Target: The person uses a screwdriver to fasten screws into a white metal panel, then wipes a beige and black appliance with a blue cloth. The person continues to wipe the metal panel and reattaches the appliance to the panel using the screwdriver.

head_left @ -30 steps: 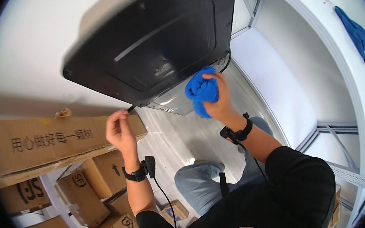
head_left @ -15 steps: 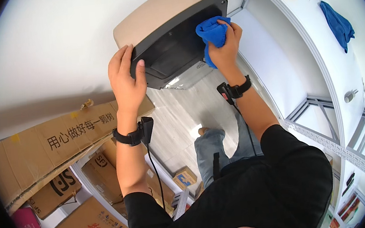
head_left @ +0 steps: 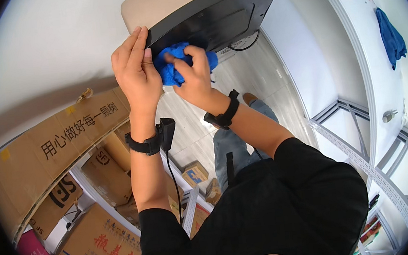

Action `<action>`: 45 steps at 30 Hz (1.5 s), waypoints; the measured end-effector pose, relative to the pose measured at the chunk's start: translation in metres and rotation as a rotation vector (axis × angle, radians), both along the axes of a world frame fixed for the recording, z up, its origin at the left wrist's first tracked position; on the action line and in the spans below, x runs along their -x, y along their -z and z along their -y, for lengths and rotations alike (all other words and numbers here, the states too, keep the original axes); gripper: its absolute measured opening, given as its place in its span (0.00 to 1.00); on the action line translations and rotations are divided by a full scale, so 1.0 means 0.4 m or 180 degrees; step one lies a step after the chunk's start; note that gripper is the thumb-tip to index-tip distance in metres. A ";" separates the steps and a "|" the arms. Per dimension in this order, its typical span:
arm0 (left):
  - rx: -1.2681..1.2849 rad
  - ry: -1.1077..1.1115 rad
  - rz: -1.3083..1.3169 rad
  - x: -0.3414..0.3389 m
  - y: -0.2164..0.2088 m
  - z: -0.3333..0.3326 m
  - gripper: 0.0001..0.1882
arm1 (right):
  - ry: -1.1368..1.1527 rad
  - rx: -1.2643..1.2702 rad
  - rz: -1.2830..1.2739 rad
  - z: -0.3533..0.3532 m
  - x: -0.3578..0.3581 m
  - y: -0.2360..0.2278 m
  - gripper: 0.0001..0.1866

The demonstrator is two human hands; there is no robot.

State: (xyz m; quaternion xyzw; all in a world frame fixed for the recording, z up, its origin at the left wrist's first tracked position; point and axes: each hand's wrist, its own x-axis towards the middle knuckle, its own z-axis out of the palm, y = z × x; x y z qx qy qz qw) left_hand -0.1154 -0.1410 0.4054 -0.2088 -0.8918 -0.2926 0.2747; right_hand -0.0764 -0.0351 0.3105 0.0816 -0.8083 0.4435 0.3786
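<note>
A bulky housing with a beige body [head_left: 167,2] and a black panel [head_left: 225,19] is tilted against the white wall at the top. My left hand [head_left: 135,77] grips the panel's left edge, fingers along the outside and thumb on the black face. Bunched under my right hand [head_left: 195,79] is a blue cloth [head_left: 168,76], pressed against the lower left of the panel, close beside my left thumb. The right fingers are curled into the cloth. A black cable [head_left: 251,44] loops out below the panel. What kind of appliance this is, I cannot tell.
On the left, a long cardboard piece [head_left: 29,149] runs above shelves with several cardboard boxes [head_left: 98,248]. White metal-framed shelving [head_left: 348,150] lines the right side, where a dark blue cloth [head_left: 392,38] hangs. Beneath my arms lies the grey floor [head_left: 191,143].
My right hand has carried the blue cloth from the panel's right end down and left, near my left hand. The housing sits higher in view, and the cable now shows. My left hand keeps its grip.
</note>
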 end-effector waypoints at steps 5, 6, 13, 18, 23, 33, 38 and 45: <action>-0.0018 -0.0037 0.0076 -0.016 0.000 0.001 0.19 | -0.0146 0.0284 0.0038 -0.062 0.001 -0.021 0.24; 0.0007 -0.0043 0.0061 -0.019 -0.003 -0.001 0.18 | -0.0046 0.0346 0.0123 -0.102 0.003 -0.022 0.27; -0.0144 -0.0083 0.0093 -0.028 -0.009 -0.011 0.16 | 0.1004 0.0283 -0.0099 -0.369 0.072 -0.011 0.27; -0.0215 -0.0075 0.0122 -0.026 -0.007 -0.011 0.15 | 0.0981 0.0091 0.0141 -0.381 0.055 0.070 0.27; -0.0204 -0.0045 0.0041 -0.023 0.005 -0.007 0.15 | 0.1032 -0.0130 0.0298 -0.380 0.030 0.222 0.27; -0.0253 -0.0027 -0.0073 -0.044 0.009 -0.010 0.15 | 0.0771 0.0134 0.0744 -0.183 -0.014 0.317 0.21; -0.0281 0.0038 -0.0082 -0.045 0.001 -0.007 0.15 | 0.0571 0.0469 0.0969 -0.041 -0.038 0.275 0.19; -0.0302 0.0114 0.0008 -0.036 0.008 -0.003 0.16 | 0.0247 0.0913 0.0913 0.016 -0.040 0.107 0.21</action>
